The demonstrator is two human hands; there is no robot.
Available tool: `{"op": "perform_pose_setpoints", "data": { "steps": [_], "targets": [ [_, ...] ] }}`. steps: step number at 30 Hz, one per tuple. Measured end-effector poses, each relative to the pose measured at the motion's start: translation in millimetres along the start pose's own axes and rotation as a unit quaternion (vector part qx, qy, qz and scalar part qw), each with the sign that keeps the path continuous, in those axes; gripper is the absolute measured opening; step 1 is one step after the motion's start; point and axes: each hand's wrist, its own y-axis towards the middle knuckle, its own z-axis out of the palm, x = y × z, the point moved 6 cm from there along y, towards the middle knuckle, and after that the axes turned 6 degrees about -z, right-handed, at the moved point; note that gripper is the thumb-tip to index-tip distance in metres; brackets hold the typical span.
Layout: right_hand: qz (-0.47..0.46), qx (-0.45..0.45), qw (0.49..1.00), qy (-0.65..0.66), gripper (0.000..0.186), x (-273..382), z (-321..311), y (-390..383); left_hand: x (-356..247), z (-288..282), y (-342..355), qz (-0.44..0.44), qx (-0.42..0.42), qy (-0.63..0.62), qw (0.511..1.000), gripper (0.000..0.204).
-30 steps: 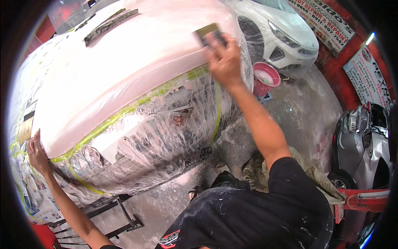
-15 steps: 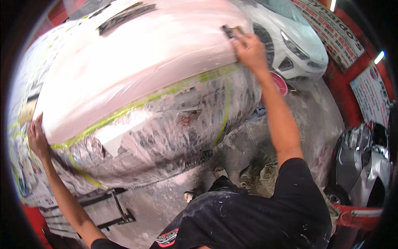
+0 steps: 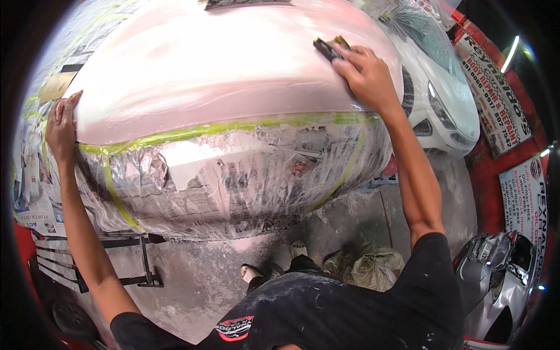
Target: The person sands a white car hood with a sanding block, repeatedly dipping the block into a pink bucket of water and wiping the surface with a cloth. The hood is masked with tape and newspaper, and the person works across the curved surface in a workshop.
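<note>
1. A grey concrete floor (image 3: 198, 268) lies below a pinkish-white car panel (image 3: 210, 64).
2. A dark sanding block (image 3: 325, 50) sits on the panel's right part, gripped by the half-closed right hand (image 3: 368, 74).
3. The left hand (image 3: 62, 127), loosely open and seemingly empty, rests at the panel's left edge.
4. Yellow-green tape (image 3: 204, 128) borders the near edge.

Signs (image 3: 494, 96) hang on a red wall (image 3: 489, 169) near grey floor (image 3: 192, 268) (mottled with white).
</note>
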Motion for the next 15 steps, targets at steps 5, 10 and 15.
{"op": "perform_pose_setpoints", "data": {
  "steps": [5,10,15],
  "targets": [
    [-0.137,-0.059,0.986,-0.074,0.041,59,2,-29,-3,-6,-1,-0.092,0.016,-0.111,0.989,0.037],
    [-0.074,0.001,0.997,-0.033,0.041,18,17,38,14,14,1,0.172,-0.034,0.196,0.965,0.033],
    [-0.161,-0.032,0.983,-0.084,0.044,58,14,-11,32,9,-5,-0.014,-0.009,0.008,1.0,0.034]
  ]
}}
